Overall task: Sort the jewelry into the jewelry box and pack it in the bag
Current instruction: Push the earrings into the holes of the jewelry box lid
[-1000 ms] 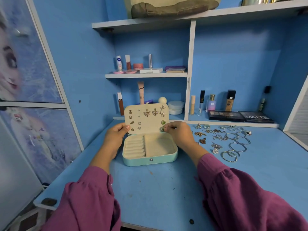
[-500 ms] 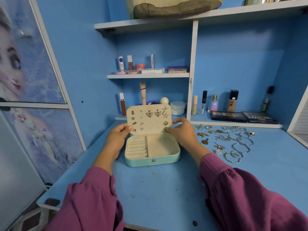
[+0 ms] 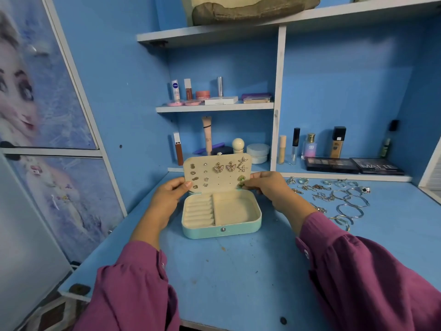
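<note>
My right fingers [image 3: 250, 187] pinch a green-stone earring [image 3: 241, 185] against the lower right corner of the open lid [image 3: 217, 174], just below a second green earring [image 3: 241, 178] already pinned there. The right hand [image 3: 269, 189] curls round that edge of the lid. On the other side my left hand [image 3: 167, 198] grips the lid's left edge, thumb [image 3: 183, 183] on the cream face and the other fingers behind it (I cannot see them).

The lid stands upright and carries two butterfly earrings [image 3: 224, 167], two starfish studs [image 3: 242, 164] near its top right corner, and columns of small studs [image 3: 194, 176] on its left half. Below it the jewelry box [image 3: 220, 231], pale turquoise outside and cream inside, sits on the blue desk [image 3: 238, 271] toward the back, left of centre. Its ring rolls [image 3: 199, 212] fill the left compartment; the right compartment [image 3: 235, 209] holds nothing I can make out.

To the right of the box, toward the back right of the desk, loose jewelry lies spread out: silver bangles [image 3: 350, 206], rings [image 3: 341, 183] and small gold pieces [image 3: 317, 187]. Behind, the shelves hold cosmetics [image 3: 310, 146], two eyeshadow palettes [image 3: 353, 165] and, on the top shelf, a bag [image 3: 250, 8].
</note>
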Available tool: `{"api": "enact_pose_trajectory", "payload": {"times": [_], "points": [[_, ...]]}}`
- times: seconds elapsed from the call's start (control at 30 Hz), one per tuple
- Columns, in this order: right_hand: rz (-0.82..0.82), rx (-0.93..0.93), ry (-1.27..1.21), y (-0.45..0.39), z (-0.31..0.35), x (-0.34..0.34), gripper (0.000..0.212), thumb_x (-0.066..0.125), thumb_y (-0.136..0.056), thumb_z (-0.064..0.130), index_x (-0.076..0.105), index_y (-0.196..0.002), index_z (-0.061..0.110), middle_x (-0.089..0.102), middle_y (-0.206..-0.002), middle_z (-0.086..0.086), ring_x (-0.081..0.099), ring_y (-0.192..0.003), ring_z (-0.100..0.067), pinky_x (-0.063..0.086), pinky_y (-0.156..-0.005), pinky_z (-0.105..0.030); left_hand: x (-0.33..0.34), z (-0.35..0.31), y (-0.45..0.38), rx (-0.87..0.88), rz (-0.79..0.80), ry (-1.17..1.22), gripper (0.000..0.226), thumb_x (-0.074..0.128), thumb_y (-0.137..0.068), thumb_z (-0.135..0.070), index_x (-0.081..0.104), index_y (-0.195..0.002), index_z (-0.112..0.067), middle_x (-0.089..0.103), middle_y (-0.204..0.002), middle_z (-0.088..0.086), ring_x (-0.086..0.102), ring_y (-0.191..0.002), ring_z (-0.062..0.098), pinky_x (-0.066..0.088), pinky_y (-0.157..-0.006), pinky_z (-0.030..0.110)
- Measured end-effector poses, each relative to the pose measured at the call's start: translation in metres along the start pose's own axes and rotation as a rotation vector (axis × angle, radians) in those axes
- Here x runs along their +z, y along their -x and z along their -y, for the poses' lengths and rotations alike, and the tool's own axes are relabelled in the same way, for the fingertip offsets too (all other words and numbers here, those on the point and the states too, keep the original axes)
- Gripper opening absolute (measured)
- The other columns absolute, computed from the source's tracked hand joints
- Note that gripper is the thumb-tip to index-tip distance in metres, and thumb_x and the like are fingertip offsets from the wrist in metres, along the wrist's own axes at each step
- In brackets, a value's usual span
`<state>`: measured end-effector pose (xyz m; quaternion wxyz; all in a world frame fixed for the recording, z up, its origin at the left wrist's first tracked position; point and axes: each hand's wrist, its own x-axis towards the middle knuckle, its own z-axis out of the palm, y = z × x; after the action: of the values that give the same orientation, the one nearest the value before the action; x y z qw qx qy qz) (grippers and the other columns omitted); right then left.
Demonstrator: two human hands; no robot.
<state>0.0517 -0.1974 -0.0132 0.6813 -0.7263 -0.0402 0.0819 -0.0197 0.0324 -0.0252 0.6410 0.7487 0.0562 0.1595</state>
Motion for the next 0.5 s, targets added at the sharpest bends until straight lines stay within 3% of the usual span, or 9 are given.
{"api": "enact_pose_trajectory", "payload": {"times": [0.1, 0.23, 0.4, 0.5], "points": [[-0.008, 0.116, -0.030, 0.004, 0.008, -0.003, 0.010, 0.054, -0.091, 0.013, 0.062, -0.089, 0.007, 0.070, -0.067, -0.004, 0.050, -0.037, -0.002, 0.033, -0.036, -0.013, 0.000, -0.002, 0.002, 0.002, 0.020, -0.018, 0.015, 0.054, -0.095, -0.012, 0.068, -0.098, -0.017, 0.071, -0.075, -0.018, 0.062, -0.066, -0.010, 0.044, -0.061, 0.008], [-0.009, 0.151, 0.022, -0.002, 0.006, -0.007, 0.029, 0.054, -0.089, 0.035, 0.065, -0.097, 0.010, 0.075, -0.083, -0.009, 0.041, -0.053, -0.010, 0.028, -0.049, -0.022, -0.002, -0.004, 0.004, -0.010, 0.029, -0.039, 0.012, 0.056, -0.094, -0.012, 0.068, -0.093, -0.011, 0.069, -0.069, -0.015, 0.058, -0.057, -0.010, 0.042, -0.056, 0.007], [0.100, 0.133, -0.045, -0.005, 0.001, -0.016, 0.033, 0.058, -0.084, 0.025, 0.068, -0.109, 0.006, 0.074, -0.091, -0.012, 0.042, -0.054, -0.010, 0.028, -0.047, -0.022, -0.007, -0.005, 0.006, -0.040, 0.043, -0.077, 0.011, 0.060, -0.091, -0.015, 0.069, -0.087, -0.019, 0.071, -0.074, -0.020, 0.061, -0.070, -0.009, 0.040, -0.067, 0.019], [0.160, 0.112, -0.073, -0.005, -0.001, -0.022, 0.024, 0.056, -0.087, 0.021, 0.070, -0.100, 0.006, 0.073, -0.087, -0.011, 0.041, -0.056, -0.011, 0.027, -0.050, -0.022, -0.006, -0.006, 0.006, -0.054, 0.048, -0.088, 0.009, 0.062, -0.089, -0.013, 0.070, -0.093, -0.016, 0.071, -0.076, -0.019, 0.059, -0.071, -0.005, 0.039, -0.066, 0.019]]}}
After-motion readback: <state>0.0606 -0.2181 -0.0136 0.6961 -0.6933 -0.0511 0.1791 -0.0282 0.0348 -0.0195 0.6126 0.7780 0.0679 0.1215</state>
